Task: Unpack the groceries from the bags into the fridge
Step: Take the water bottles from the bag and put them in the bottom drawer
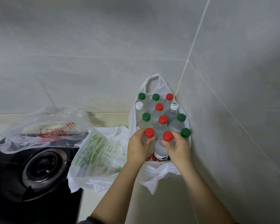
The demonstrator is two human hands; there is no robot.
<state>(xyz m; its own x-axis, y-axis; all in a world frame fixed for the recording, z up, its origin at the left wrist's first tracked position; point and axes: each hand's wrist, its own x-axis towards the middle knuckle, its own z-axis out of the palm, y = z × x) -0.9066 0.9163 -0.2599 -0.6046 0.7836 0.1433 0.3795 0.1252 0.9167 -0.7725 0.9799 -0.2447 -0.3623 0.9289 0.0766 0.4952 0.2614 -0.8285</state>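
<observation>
A white plastic bag stands in the counter corner, packed with several upright water bottles with red, green and white caps. My left hand grips the neck of a red-capped bottle at the bag's front. My right hand grips the neck of the neighbouring red-capped bottle, whose red label shows below. Both bottles stand among the others in the bag. The fridge is out of view.
A white bag with green print lies left of the bottle bag. A clear bag holding a red-printed package rests partly over the black gas stove. Tiled walls close in behind and on the right.
</observation>
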